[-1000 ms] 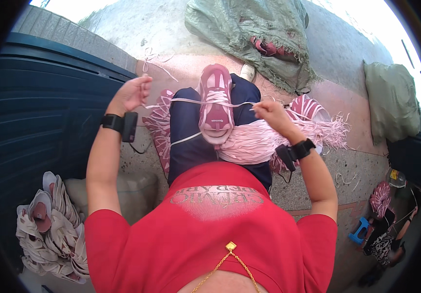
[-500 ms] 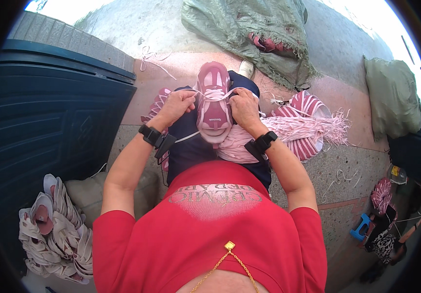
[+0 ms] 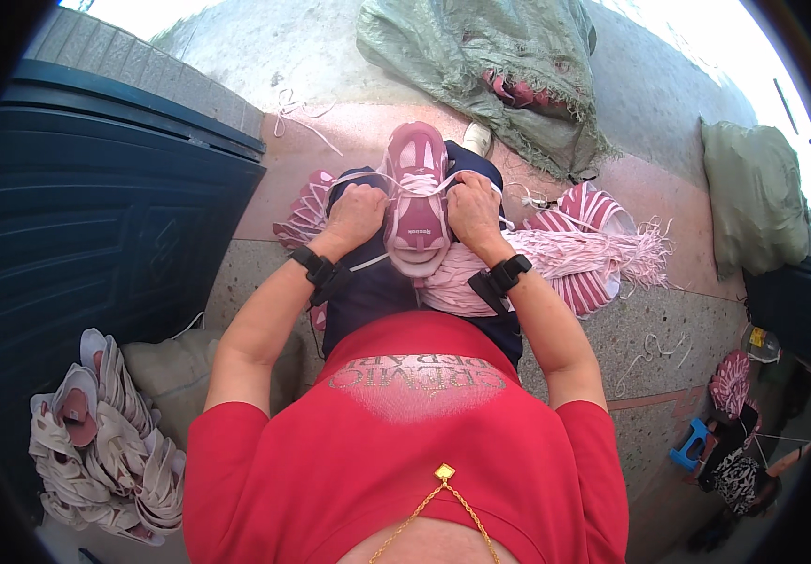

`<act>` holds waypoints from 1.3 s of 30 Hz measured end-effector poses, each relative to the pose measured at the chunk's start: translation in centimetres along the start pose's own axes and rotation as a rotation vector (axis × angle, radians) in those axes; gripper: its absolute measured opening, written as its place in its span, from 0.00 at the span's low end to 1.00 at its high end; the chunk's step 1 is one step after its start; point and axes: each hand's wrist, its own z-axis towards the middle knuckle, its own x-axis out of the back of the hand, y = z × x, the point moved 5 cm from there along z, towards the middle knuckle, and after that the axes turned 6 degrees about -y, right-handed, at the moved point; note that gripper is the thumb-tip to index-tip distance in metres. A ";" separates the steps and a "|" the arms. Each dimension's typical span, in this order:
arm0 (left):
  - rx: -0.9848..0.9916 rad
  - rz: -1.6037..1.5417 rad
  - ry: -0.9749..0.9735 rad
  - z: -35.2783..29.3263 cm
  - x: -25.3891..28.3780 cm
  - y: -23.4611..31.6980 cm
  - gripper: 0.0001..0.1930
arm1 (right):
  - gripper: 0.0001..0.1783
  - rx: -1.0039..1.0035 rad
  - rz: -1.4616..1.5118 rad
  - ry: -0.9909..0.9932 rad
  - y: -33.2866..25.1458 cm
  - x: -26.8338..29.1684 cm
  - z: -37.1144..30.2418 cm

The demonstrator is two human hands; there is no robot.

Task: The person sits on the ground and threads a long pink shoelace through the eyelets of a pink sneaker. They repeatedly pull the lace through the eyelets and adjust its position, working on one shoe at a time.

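A pink and white shoe upper (image 3: pixel 417 226) rests upright across my lap, toe part away from me, with a white shoelace (image 3: pixel 417 184) threaded across its front. My left hand (image 3: pixel 357 216) is closed against the upper's left side. Its fingertips are hidden, and a strand of lace arcs above it. On the other side, my right hand (image 3: pixel 476 211) pinches the lace where it leaves the upper. A bundle of pale pink laces (image 3: pixel 528 258) lies over my right thigh, against a stack of striped pink uppers (image 3: pixel 593 211).
More pink uppers (image 3: pixel 302 216) sit by my left leg. A green sack (image 3: pixel 481 56) stands ahead, another sack (image 3: pixel 753 193) at right. Off-white uppers (image 3: pixel 105 451) are heaped at lower left, near a dark blue door (image 3: pixel 114 207). Loose laces (image 3: pixel 297 117) lie on the floor.
My left hand has come down and inward from the stretched lace to the upper's left edge. The right hand still pinches its lace, which now hangs in a looser curve.
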 end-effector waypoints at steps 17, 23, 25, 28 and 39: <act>-0.116 0.220 -0.008 1.4 1.0 2.2 0.07 | 0.08 0.024 -0.032 0.025 -0.8 0.7 -0.3; 0.039 0.261 0.094 -0.1 2.1 3.8 0.12 | 0.13 -0.009 -0.129 -0.080 -1.5 1.8 -0.5; 0.081 0.307 0.011 -0.8 2.0 5.1 0.12 | 0.16 -0.003 -0.221 -0.153 -2.5 1.9 -0.7; 0.159 0.223 -0.049 -1.0 1.0 4.1 0.11 | 0.20 0.025 -0.223 -0.271 -2.3 1.3 -1.1; 0.059 -0.373 0.002 5.9 1.3 3.7 0.15 | 0.07 0.113 0.216 0.035 -0.3 0.1 -1.4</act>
